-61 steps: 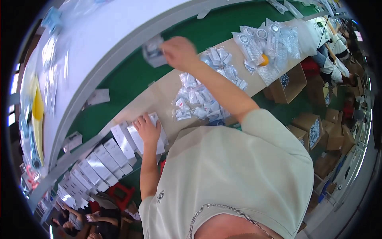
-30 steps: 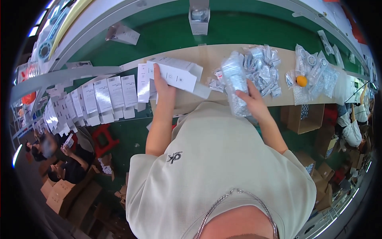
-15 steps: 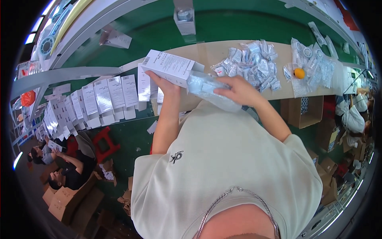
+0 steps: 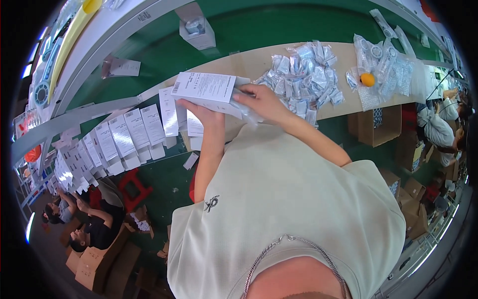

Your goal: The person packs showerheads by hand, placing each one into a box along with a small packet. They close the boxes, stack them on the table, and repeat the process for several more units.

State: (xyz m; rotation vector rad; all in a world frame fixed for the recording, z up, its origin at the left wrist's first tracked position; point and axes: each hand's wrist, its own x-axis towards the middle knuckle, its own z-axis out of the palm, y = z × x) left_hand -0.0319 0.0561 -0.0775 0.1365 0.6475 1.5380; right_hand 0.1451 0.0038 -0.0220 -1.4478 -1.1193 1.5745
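Observation:
My left hand [image 4: 205,114] is closed around the lower side of a white printed carton [image 4: 204,87], which lies tilted with its open end to the right. At that end my right hand [image 4: 263,103] is closed on a clear plastic bag [image 4: 249,115]. Most of the bag is inside the carton, and a crumpled bit sticks out below my fingers. What the bag holds is hidden. Left of my hands, a row of similar white cartons [image 4: 133,130] leans along the table.
Right of my hands lies a heap of small clear packets [image 4: 303,74] on the tan table [image 4: 234,62]. Beyond it are bubble-wrapped parts [image 4: 383,65] and an orange ball-shaped thing [image 4: 367,79]. An open white box [image 4: 196,30] stands at the back. Cardboard boxes [image 4: 376,127] and co-workers [image 4: 102,226] are lower down.
My right hand has moved left up to the carton, and the plastic bag has slid mostly inside it. My left hand still holds the carton. The whole view has shifted slightly.

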